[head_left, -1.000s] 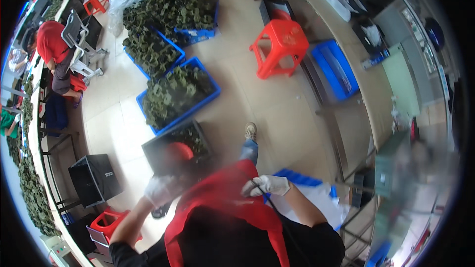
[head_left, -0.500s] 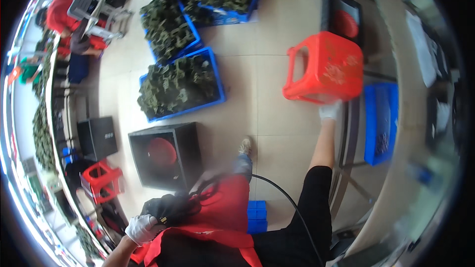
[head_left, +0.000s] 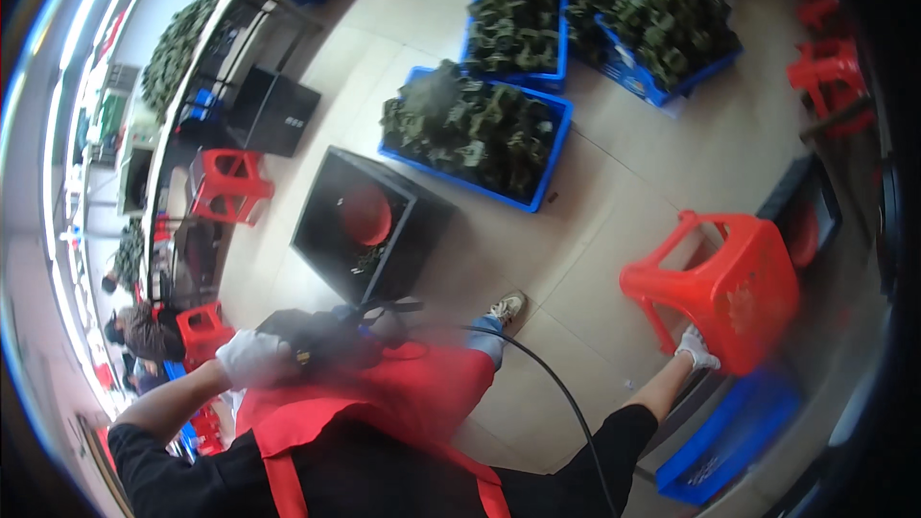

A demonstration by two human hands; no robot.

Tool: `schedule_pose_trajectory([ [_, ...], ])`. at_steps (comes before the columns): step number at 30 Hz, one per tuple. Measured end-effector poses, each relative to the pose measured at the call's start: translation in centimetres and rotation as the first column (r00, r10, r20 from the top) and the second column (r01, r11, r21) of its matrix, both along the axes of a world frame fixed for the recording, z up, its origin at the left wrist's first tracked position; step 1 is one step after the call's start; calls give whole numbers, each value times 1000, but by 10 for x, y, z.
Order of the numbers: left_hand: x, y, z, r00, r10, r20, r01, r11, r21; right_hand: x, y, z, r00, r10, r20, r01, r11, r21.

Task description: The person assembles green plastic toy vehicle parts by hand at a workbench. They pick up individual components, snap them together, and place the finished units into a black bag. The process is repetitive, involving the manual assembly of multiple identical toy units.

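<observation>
— Gripping anything, that left hand (head_left: 251, 357)?

— It was. The white-gloved left hand was closed round a dark corded tool (head_left: 326, 343), held over the red apron (head_left: 413, 393); its black cable (head_left: 547, 393) ran off toward the lower edge of the floor.

— And the right hand (head_left: 697, 349)?

— Gloved too, stretched far out and curled on the lower leg of a tilted red plastic stool (head_left: 724, 288). How tightly it clasped, I could not tell.

— What stood about them?

— A blue crate (head_left: 734, 436) lay just below the stool. A black bin (head_left: 369, 225) with a red dish inside stood just beyond the tool, and past it blue crates heaped with dark green bundles (head_left: 475, 129) sat on the tiled floor (head_left: 633, 182).
</observation>
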State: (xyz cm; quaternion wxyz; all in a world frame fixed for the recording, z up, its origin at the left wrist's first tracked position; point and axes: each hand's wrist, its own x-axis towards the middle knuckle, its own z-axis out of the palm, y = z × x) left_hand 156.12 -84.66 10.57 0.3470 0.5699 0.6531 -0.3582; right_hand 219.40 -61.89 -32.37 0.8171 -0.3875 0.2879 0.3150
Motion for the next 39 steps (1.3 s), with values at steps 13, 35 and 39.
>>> schedule_pose_trajectory([
  [13,-125,-90,10,975,83,207,-131,964,233,-158,-157,132,524,833,178,-657,528,-538],
  [35,-542,-264,-9,856,339,391,-505,708,494,-649,-218,500,49,755,654,-536,572,-621],
  [39,-599,-279,-22,836,368,407,-548,608,575,-734,-197,526,-6,717,698,-553,578,-599],
])
